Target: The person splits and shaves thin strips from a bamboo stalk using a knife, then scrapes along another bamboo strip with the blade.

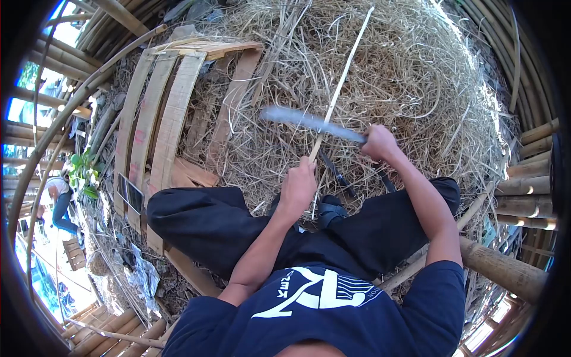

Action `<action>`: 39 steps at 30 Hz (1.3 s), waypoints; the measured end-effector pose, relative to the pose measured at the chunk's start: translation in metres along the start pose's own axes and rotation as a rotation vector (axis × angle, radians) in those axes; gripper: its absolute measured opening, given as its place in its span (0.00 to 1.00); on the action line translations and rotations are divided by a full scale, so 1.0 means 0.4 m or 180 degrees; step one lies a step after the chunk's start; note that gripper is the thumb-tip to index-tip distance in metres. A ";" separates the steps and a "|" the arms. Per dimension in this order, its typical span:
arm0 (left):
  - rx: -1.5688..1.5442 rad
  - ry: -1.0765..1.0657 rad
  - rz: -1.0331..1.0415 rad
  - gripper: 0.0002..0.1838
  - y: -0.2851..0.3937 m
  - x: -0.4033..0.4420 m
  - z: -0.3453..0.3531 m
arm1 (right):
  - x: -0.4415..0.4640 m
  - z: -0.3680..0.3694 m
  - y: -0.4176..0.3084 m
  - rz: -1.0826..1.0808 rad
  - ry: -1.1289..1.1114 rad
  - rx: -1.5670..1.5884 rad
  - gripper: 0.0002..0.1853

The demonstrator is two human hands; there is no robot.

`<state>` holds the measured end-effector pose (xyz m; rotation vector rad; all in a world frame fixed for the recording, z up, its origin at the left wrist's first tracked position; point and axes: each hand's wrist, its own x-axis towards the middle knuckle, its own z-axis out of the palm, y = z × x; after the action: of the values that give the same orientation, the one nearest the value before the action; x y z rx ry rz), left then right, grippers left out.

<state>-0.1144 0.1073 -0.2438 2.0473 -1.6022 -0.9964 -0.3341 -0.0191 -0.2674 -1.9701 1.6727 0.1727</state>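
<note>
A long pale strip, bamboo by its look (348,64), slants up and away from my left hand (298,189), whose fingers are closed round its near end. My right hand (380,143) is wrapped round the handle of a broad knife (315,122). The grey blade points left, blurred toward its tip, and crosses the strip a little above my left hand. Whether the blade touches the strip I cannot tell. The knife's handle is mostly hidden in my fist. Both hands are above the shavings, in front of my crossed legs.
Dry shavings (404,77) cover the ground ahead. A wooden slatted pallet (172,113) lies to the left, with a dark flat device (129,193) on its near part. Black straps or tools (338,174) lie near my feet. Bamboo poles stand around; another person (59,202) is far left.
</note>
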 end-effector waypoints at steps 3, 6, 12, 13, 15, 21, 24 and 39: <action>0.0051 -0.0024 0.0087 0.11 0.018 0.000 -0.007 | 0.029 0.004 0.058 0.0275 0.0481 0.0174 0.13; -0.0072 0.0000 0.0051 0.11 0.011 0.007 -0.005 | -0.025 -0.031 -0.013 0.0127 -0.0034 0.0331 0.13; -0.0070 0.0018 0.0277 0.11 -0.001 -0.001 0.002 | -0.008 -0.019 -0.007 -0.0188 -0.0034 -0.0327 0.10; -0.0079 0.0007 0.0153 0.11 0.000 0.000 0.005 | 0.024 -0.013 0.029 0.0370 0.0062 -0.0031 0.11; -0.0105 0.0008 0.0062 0.10 0.006 0.005 0.006 | 0.037 -0.015 0.066 0.0371 0.0425 0.0114 0.13; -0.0138 0.0093 0.0146 0.11 0.001 0.009 0.001 | -0.017 -0.011 -0.025 -0.0408 -0.0137 -0.0204 0.14; -0.0001 -0.0057 0.0117 0.11 -0.001 0.001 0.000 | 0.015 -0.017 0.005 -0.0466 0.0125 -0.0529 0.12; -0.0311 -0.0083 0.0199 0.11 0.002 -0.010 0.003 | 0.053 -0.037 0.080 0.0453 0.0593 0.0063 0.13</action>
<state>-0.1161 0.1111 -0.2428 1.9159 -1.5881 -1.0616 -0.3634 -0.0472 -0.2741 -1.9020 1.9269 0.0244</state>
